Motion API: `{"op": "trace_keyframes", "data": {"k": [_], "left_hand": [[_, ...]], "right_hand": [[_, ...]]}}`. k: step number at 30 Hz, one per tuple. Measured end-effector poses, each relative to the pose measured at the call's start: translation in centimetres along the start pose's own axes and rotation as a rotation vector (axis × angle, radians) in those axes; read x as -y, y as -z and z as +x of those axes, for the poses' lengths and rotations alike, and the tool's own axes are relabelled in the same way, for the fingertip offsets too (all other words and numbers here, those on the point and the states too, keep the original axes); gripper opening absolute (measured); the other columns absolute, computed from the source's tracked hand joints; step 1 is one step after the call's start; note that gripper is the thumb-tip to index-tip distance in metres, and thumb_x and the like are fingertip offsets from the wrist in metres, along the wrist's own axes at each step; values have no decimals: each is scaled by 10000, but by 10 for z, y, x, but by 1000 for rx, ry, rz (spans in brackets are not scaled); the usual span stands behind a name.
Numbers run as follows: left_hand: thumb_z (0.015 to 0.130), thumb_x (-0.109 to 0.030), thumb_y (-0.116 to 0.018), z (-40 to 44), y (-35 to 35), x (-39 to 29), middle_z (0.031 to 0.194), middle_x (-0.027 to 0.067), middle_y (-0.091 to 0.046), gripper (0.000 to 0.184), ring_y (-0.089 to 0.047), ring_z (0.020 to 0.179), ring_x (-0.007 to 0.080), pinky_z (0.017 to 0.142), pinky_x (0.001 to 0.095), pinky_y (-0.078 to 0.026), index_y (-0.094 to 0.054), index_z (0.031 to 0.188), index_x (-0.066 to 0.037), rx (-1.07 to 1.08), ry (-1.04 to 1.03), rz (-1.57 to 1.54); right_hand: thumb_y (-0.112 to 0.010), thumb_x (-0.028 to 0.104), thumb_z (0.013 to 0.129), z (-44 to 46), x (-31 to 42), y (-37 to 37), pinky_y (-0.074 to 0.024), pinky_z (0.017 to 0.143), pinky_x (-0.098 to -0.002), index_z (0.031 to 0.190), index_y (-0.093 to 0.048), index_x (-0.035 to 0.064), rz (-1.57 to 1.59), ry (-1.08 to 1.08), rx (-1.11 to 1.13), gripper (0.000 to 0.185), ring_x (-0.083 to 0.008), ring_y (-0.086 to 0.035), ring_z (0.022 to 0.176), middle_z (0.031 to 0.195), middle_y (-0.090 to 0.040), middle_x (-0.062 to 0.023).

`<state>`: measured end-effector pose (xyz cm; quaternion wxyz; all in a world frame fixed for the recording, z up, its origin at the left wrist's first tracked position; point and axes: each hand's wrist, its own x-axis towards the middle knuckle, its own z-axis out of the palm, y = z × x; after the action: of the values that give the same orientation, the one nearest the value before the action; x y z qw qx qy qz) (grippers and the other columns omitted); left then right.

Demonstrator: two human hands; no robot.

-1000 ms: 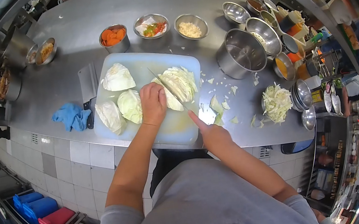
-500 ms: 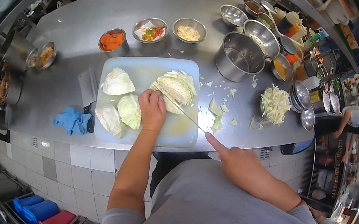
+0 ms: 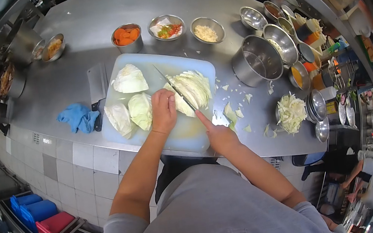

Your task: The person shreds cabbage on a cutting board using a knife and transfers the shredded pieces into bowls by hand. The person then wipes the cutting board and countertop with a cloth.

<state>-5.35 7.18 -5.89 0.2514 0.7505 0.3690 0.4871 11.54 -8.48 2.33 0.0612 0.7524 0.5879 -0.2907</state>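
On the pale cutting board (image 3: 189, 137) lies a partly sliced piece of cabbage (image 3: 196, 86), its cut layers fanned toward the right. My left hand (image 3: 163, 111) rests against its left end with fingers curled and pressed together. My right hand (image 3: 221, 136) grips a knife (image 3: 177, 89), index finger stretched along the blade's spine; the handle is hidden in the palm. The blade crosses the cabbage just right of my left fingers, its tip beyond the far side. Left of that hand sit three cabbage chunks (image 3: 130, 79), close together on the board.
A cleaver (image 3: 96, 84) and blue cloth (image 3: 78, 118) lie left of the board. Behind it stand bowls of carrots (image 3: 126, 36), chopped peppers (image 3: 170, 31) and minced garlic (image 3: 206, 33). At right are a steel pot (image 3: 256, 61), cut cabbage (image 3: 292, 114) and scraps. Another person (image 3: 370, 171) is at far right.
My right hand has pushed the knife forward and left across the cabbage, so its tip now sticks out past the far side. The whole view has shifted slightly.
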Motion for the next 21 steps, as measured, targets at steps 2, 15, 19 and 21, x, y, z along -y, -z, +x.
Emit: {"op": "trace_keyframes", "data": {"k": [2, 15, 19, 21], "left_hand": [[1036, -77, -639, 0, -2, 2, 1143, 178, -628, 80, -582, 1102, 395, 991, 474, -479, -669, 1099, -37, -24, 9, -38], [1056, -62, -610, -3, -8, 4, 1220, 221, -556, 118, -590, 1100, 409, 982, 470, -504, -609, 1163, -11, -27, 10, 80], [1031, -50, -629, -4, -10, 7, 1215, 228, -569, 157, -590, 1096, 413, 970, 478, -506, -611, 1180, -4, -45, -16, 119], [1022, -41, -633, -4, -9, 6, 1207, 228, -578, 161, -592, 1096, 413, 968, 476, -507, -612, 1177, -1, -42, -21, 129]], "right_hand": [[-581, 189, 1088, -7, -1, 5, -590, 795, -561, 1743, -122, 423, 27, 21, -25, 834, -445, -743, 831, 887, -739, -236], [-608, 100, 995, -157, 25, 79, -608, 620, -516, 1745, -260, 324, -192, 21, -37, 856, -382, -730, 655, 797, -688, -186], [-621, 70, 935, -166, 28, 81, -605, 574, -500, 1752, -252, 314, -220, 70, -63, 929, -354, -714, 600, 757, -673, -167], [-627, 66, 922, -163, 28, 77, -604, 568, -495, 1753, -250, 317, -223, 67, -51, 946, -347, -715, 597, 754, -672, -159]]}}
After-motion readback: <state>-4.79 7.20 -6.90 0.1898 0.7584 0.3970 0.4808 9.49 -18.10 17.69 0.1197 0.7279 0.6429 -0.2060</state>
